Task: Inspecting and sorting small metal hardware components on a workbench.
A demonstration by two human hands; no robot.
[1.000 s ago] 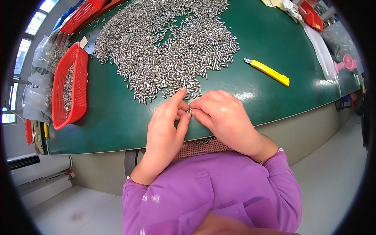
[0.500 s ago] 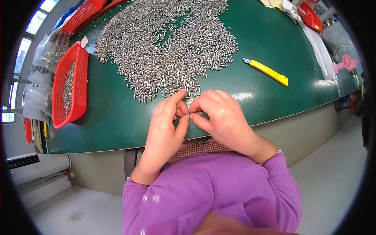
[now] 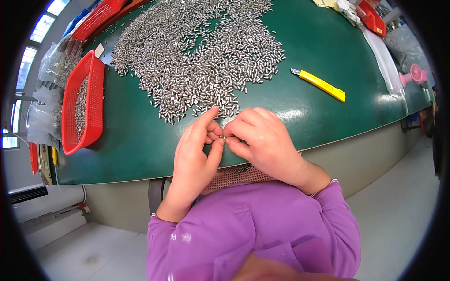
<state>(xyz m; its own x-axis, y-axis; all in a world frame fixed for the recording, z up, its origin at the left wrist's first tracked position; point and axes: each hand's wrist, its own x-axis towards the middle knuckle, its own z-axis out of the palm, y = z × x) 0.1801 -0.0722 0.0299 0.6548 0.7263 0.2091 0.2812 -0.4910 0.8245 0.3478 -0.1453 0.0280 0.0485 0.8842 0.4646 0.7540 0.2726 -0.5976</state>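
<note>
Over the near edge of the green table, my left hand [image 3: 194, 152] and my right hand [image 3: 263, 136] meet fingertip to fingertip. Both are closed in a pinch on one tiny metal part [image 3: 223, 137], mostly covered by the fingers. Just beyond my fingertips spreads a large pile of small silvery metal pins [image 3: 211, 79], each short with a narrower end. Below my hands, a pinkish-brown perforated basket [image 3: 239, 176] with more metal pieces sits between the table edge and my body.
On the green tabletop [image 3: 323, 42], a yellow box cutter [image 3: 322, 85] lies to the right, blade tip showing. A red plastic basket [image 3: 97, 110] of metal pins stands at the left, near clear plastic bags [image 3: 44, 117]. A pink object [image 3: 413, 75] stands far right.
Both hands stay together in the same place, with only a slight shift of the fingertips around the tiny part. The pile and tools look unchanged.
</note>
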